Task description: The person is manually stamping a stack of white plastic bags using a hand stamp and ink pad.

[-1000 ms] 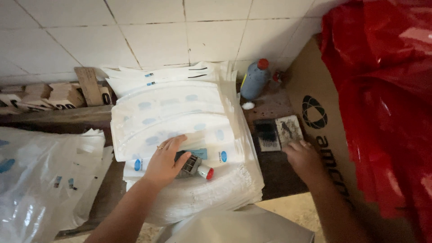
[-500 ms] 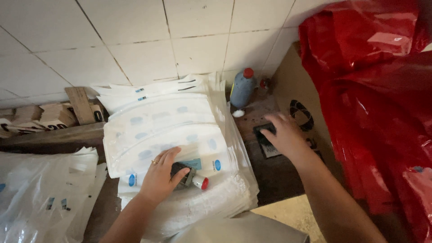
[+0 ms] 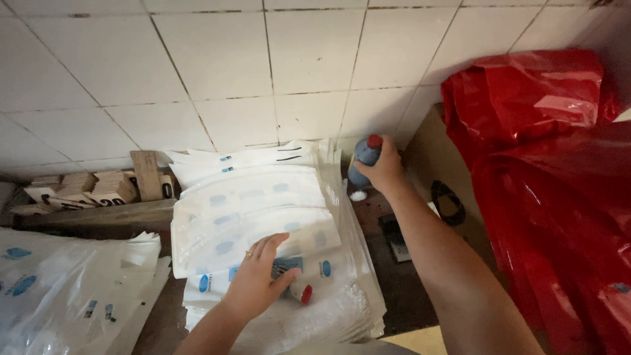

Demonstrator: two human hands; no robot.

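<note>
My left hand (image 3: pixel 257 279) rests on a hand stamp (image 3: pixel 294 283) with a red knob, pressed onto the top of a thick stack of white plastic pouches (image 3: pixel 256 210) with blue marks. My right hand (image 3: pixel 384 167) reaches to the back and grips a blue ink bottle (image 3: pixel 363 158) with a red cap, which stands by the tiled wall. A dark ink pad (image 3: pixel 396 240) lies on the bench under my right forearm, partly hidden.
A red plastic sheet (image 3: pixel 552 190) covers a brown cardboard box (image 3: pixel 440 164) at the right. More clear pouches (image 3: pixel 66 289) lie at the lower left. Small wooden blocks (image 3: pixel 98 187) line the back ledge at the left. White wall tiles (image 3: pixel 263 66) rise behind.
My right hand left the ink pad and moved back to the bottle, closing on it. The left hand stayed on the stamp. The view tilted upward.
</note>
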